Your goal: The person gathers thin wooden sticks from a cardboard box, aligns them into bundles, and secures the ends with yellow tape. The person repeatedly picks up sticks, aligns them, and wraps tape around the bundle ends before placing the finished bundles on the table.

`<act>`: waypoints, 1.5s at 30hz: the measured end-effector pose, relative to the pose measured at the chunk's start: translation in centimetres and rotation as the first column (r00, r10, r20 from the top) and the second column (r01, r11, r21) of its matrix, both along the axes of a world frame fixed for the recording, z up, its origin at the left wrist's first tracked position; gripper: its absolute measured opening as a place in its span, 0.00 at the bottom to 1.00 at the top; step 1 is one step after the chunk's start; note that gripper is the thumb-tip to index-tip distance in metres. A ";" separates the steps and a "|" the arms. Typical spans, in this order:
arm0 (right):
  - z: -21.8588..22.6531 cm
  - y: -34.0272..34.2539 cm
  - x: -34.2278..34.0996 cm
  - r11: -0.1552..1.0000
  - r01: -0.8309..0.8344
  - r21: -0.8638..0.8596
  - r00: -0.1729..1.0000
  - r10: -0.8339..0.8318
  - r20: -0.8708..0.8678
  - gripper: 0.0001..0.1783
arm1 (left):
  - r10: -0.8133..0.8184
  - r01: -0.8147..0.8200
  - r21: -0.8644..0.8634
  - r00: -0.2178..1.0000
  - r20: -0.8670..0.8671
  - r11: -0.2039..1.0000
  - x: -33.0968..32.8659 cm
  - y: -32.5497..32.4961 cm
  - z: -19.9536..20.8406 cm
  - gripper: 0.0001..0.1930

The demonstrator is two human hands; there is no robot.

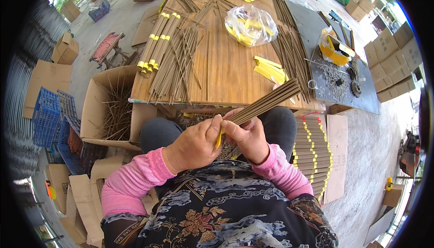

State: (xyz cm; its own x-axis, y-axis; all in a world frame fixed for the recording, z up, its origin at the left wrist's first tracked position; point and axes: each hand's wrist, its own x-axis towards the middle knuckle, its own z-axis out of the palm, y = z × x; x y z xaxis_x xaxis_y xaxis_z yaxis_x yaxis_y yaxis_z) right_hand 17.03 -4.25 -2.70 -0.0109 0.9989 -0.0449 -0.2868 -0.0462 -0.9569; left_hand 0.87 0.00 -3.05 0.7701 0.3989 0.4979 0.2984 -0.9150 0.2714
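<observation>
Between two and three o'clock, stacked brown rectangular cardboard boxes (389, 63) carry faint printed marks (too small to read); no text is legible.

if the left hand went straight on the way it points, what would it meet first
Probably the right hand, just past the yellow strip between the hands, though their depth is hard to judge.

The floor (359, 151) is grey; the wall (28, 44) (left) corrugated.

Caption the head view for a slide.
Left hand and right hand hold thin brown sticks and a yellow strip by a wooden table.
</observation>
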 end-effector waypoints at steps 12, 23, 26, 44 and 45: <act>-0.5 1.5 1.0 0.990 -0.142 0.022 0.989 0.142 0.030 0.16 | 0.071 -0.052 0.125 0.987 -0.145 0.991 -0.1 0.8 -0.8 0.28; -0.6 2.3 1.8 0.965 -0.246 0.094 0.958 0.227 0.174 0.19 | 0.078 -0.070 0.104 0.994 -0.074 0.992 0.1 1.0 -0.5 0.25; -0.2 2.3 1.9 0.955 -0.289 0.067 0.952 0.280 0.122 0.19 | 0.074 -0.074 -0.004 0.996 -0.057 0.997 0.1 0.8 -0.4 0.29; 0.8 3.7 3.0 0.890 -0.414 0.192 0.842 0.294 0.453 0.16 | 0.001 0.036 -0.415 0.996 0.088 0.909 -0.3 0.6 1.9 0.24; 0.9 3.7 3.0 0.888 -0.418 0.192 0.840 0.298 0.453 0.16 | 0.001 0.041 -0.471 0.996 0.087 0.881 -0.3 0.6 1.9 0.24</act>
